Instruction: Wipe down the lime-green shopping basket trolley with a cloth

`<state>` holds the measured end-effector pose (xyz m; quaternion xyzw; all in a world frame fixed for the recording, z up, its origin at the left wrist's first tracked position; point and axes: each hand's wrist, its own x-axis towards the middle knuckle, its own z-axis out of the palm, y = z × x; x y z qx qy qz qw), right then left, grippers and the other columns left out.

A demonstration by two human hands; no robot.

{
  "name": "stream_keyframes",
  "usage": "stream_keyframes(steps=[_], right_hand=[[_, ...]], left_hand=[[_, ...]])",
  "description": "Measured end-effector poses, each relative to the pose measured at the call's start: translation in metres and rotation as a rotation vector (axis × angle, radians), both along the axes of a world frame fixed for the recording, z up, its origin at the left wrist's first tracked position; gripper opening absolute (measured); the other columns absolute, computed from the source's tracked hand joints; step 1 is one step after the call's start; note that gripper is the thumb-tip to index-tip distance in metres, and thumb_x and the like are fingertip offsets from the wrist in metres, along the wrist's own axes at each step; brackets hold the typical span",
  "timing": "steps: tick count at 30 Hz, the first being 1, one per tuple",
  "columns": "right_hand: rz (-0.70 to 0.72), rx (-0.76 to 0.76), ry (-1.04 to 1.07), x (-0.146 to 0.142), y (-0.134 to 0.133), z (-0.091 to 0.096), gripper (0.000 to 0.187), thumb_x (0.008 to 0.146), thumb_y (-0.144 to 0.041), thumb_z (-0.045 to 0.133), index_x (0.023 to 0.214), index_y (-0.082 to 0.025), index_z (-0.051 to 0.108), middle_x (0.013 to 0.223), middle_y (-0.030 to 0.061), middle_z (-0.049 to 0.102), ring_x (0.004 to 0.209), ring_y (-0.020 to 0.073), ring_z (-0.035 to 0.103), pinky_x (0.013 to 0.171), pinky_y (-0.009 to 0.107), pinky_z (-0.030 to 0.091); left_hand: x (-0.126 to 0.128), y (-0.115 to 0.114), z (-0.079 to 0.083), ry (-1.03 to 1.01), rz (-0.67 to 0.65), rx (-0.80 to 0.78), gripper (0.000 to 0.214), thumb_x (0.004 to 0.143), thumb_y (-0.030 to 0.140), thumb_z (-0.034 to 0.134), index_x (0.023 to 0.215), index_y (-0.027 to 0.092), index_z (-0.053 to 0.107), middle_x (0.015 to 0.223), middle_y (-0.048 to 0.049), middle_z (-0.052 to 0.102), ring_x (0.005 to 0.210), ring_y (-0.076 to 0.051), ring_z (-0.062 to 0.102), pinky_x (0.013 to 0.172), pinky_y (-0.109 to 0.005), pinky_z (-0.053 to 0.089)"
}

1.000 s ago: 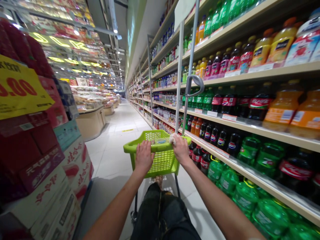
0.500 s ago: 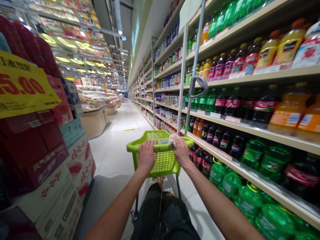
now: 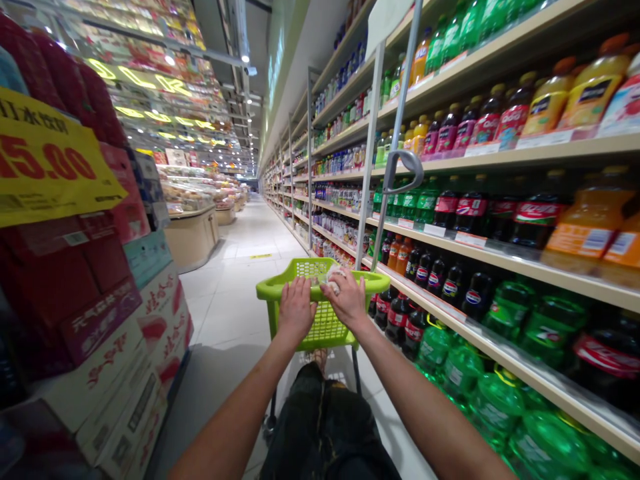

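A green plastic shopping cart (image 3: 316, 327) is right in front of my legs. My left hand (image 3: 296, 310) rests on the left part of its handle (image 3: 270, 290), with the fingers curled over the bar. Beside it, near the middle of the handle, my right hand (image 3: 346, 298) presses a crumpled white tissue (image 3: 334, 277) against the bar. The tissue partly hides the handle there. My two hands are close together but a small gap separates them.
Shelves of drink bottles (image 3: 473, 200) line the right side, with a grey metal ladder (image 3: 400, 100) leaning there. Stacked cartons (image 3: 120, 380) and a yellow price sign (image 3: 55, 160) are at left. Display counters (image 3: 190, 237) stand farther along the white tiled aisle (image 3: 235, 267).
My right hand has slid left along the handle with the tissue, from the right part toward the middle. My left hand stays on the bar.
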<state>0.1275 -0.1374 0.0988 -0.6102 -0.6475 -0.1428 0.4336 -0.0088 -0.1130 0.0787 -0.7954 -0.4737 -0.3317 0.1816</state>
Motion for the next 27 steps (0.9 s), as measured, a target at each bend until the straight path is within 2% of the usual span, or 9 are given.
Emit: stream_keyframes(steps=[4, 7, 11, 13, 15, 18, 20, 23, 27], right_hand=[[-0.004, 0.084, -0.068, -0.002, 0.004, -0.009, 0.021, 0.082, -0.032, 0.046, 0.096, -0.022, 0.058, 0.119, 0.0085, 0.053, 0.117, 0.0223, 0.041, 0.100, 0.050, 0.019], [-0.044, 0.139, -0.131, 0.028, 0.002, -0.019, 0.023, 0.083, -0.027, 0.045, 0.102, -0.022, 0.055, 0.119, 0.0081, 0.054, 0.117, 0.0213, 0.041, 0.101, 0.048, 0.019], [-0.188, 0.186, -0.062, 0.060, 0.001, -0.022, 0.024, 0.083, -0.026, 0.041, 0.100, -0.018, 0.056, 0.113, 0.0096, 0.057, 0.113, 0.0223, 0.044, 0.097, 0.045, 0.026], [-0.172, 0.194, -0.034, 0.052, 0.001, -0.021, 0.025, 0.084, -0.026, 0.039, 0.101, -0.018, 0.055, 0.112, 0.0097, 0.057, 0.111, 0.0216, 0.045, 0.095, 0.042, 0.029], [-0.089, 0.203, -0.048, 0.028, 0.000, -0.020, 0.025, 0.085, -0.025, 0.038, 0.102, -0.018, 0.055, 0.113, 0.0090, 0.056, 0.111, 0.0200, 0.045, 0.095, 0.039, 0.030], [0.069, 0.199, -0.165, -0.007, -0.001, -0.020, 0.024, 0.084, -0.025, 0.041, 0.104, -0.020, 0.055, 0.120, 0.0083, 0.052, 0.118, 0.0185, 0.040, 0.099, 0.039, 0.026], [0.099, 0.179, -0.221, -0.012, 0.000, -0.021, 0.024, 0.084, -0.025, 0.043, 0.105, -0.022, 0.055, 0.124, 0.0079, 0.050, 0.120, 0.0187, 0.039, 0.102, 0.042, 0.021], [-0.005, 0.161, -0.177, 0.013, 0.006, -0.021, 0.026, 0.085, -0.025, 0.041, 0.107, -0.022, 0.054, 0.123, 0.0078, 0.052, 0.118, 0.0207, 0.041, 0.102, 0.048, 0.015], [-0.189, 0.158, -0.023, 0.041, 0.013, -0.017, 0.030, 0.087, -0.027, 0.036, 0.106, -0.016, 0.056, 0.115, 0.0111, 0.057, 0.111, 0.0236, 0.046, 0.099, 0.050, 0.020]], left_hand=[[-0.004, 0.002, -0.001, 0.002, -0.009, 0.009, 0.049, 0.076, 0.022, 0.046, 0.123, 0.011, 0.042, 0.129, -0.0123, 0.047, 0.122, -0.025, 0.037, 0.104, -0.042, 0.025], [-0.007, 0.002, -0.001, -0.002, -0.019, 0.005, 0.049, 0.076, 0.023, 0.046, 0.124, 0.012, 0.041, 0.129, -0.0112, 0.047, 0.122, -0.024, 0.037, 0.104, -0.041, 0.025], [-0.005, 0.001, -0.001, -0.018, -0.022, -0.023, 0.050, 0.076, 0.023, 0.047, 0.124, 0.012, 0.042, 0.130, -0.0107, 0.046, 0.123, -0.024, 0.036, 0.105, -0.041, 0.024], [-0.003, 0.000, 0.000, -0.025, -0.015, -0.031, 0.050, 0.076, 0.022, 0.047, 0.124, 0.011, 0.042, 0.130, -0.0114, 0.046, 0.123, -0.025, 0.036, 0.105, -0.042, 0.024], [-0.001, 0.000, 0.000, -0.027, -0.012, -0.032, 0.050, 0.076, 0.022, 0.047, 0.124, 0.010, 0.041, 0.130, -0.0119, 0.046, 0.124, -0.025, 0.036, 0.105, -0.042, 0.024], [-0.004, 0.001, 0.000, -0.016, -0.016, -0.030, 0.050, 0.076, 0.020, 0.046, 0.124, 0.010, 0.041, 0.130, -0.0121, 0.046, 0.123, -0.025, 0.036, 0.105, -0.042, 0.025], [-0.007, 0.003, 0.000, -0.005, -0.023, -0.028, 0.049, 0.076, 0.020, 0.045, 0.124, 0.010, 0.041, 0.130, -0.0122, 0.046, 0.123, -0.025, 0.037, 0.104, -0.042, 0.025], [-0.013, 0.005, 0.001, 0.008, -0.033, -0.030, 0.049, 0.077, 0.020, 0.045, 0.125, 0.010, 0.041, 0.130, -0.0118, 0.046, 0.123, -0.024, 0.037, 0.104, -0.042, 0.025], [-0.012, 0.007, 0.000, 0.004, -0.035, -0.025, 0.050, 0.076, 0.021, 0.046, 0.125, 0.010, 0.041, 0.130, -0.0118, 0.046, 0.123, -0.024, 0.037, 0.105, -0.042, 0.025]])
